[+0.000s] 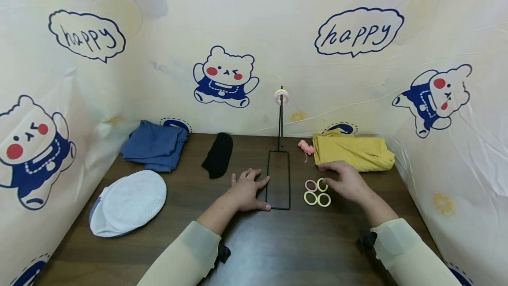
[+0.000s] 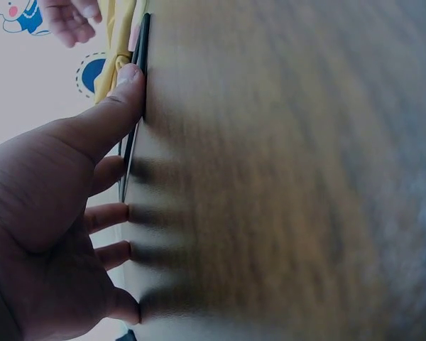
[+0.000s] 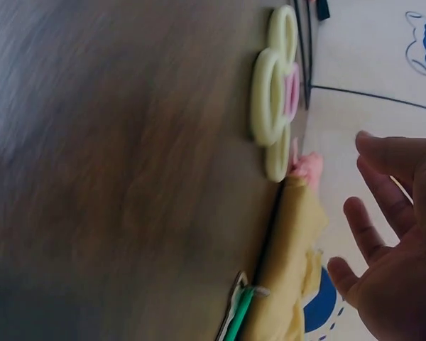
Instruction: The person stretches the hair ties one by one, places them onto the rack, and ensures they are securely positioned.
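A: Head view: how far along is the work?
B: Partway, in my judgement. Pink and pale-yellow rings (image 1: 276, 97) hang near the top of the stand (image 1: 280, 131), upper right of centre; exactly how many, I cannot tell. Four loose rings (image 1: 317, 199), one pink and three yellow, lie on the counter (image 1: 285, 250) right of centre, apparently left to do.

A: And the hands there?
B: The left hand (image 1: 247, 191), mid-frame, is spread beside the stand's base, thumb touching it. The right hand (image 1: 347, 182) is at the loose rings, thumb and forefinger parted.

A: Left wrist view?
B: Left hand wide open at frame left, thumb against the stand's dark bar, the other fingertips on the counter, nothing gripped.

A: Right wrist view?
B: Right hand at the right edge, fingers apart and empty, clear of the loose rings at upper centre.
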Tool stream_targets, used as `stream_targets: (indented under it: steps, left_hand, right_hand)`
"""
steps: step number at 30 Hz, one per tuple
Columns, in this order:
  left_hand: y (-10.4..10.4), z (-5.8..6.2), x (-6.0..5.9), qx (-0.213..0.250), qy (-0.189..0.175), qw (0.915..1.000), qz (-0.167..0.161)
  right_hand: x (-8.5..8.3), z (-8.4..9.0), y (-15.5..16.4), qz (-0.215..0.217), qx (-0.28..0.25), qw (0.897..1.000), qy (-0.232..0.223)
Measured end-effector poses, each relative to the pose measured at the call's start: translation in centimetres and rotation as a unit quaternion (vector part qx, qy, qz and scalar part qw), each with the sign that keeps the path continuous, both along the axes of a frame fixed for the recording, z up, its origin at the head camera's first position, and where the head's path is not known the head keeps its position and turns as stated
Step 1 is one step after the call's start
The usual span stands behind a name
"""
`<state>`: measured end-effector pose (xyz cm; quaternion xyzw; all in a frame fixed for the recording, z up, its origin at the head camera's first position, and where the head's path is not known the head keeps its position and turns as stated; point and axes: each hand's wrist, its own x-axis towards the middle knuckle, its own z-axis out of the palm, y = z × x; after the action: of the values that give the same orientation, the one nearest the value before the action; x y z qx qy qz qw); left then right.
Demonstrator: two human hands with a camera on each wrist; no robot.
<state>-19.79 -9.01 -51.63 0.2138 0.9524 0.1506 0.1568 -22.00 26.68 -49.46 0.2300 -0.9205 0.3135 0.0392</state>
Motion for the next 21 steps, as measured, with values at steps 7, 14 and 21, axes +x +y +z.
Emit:
stream_targets:
  steps: [7, 14, 21]
  left_hand:
    - [0.0, 0.2, 0.0, -0.001, 0.003, 1.0000, -0.003]
    - [0.0, 0.1, 0.0, -0.004, 0.002, 1.0000, 0.002]
    - [0.0, 0.0, -0.1, -0.007, -0.002, 1.0000, 0.003]
  right_hand:
    - [-0.4, -0.7, 1.0, 0.018, 0.053, 0.998, -0.023]
    - [-0.3, -1.1, 1.2, -0.007, 0.095, 0.994, -0.059]
    - [-0.5, -1.4, 0.8, -0.021, 0.115, 0.990, -0.080]
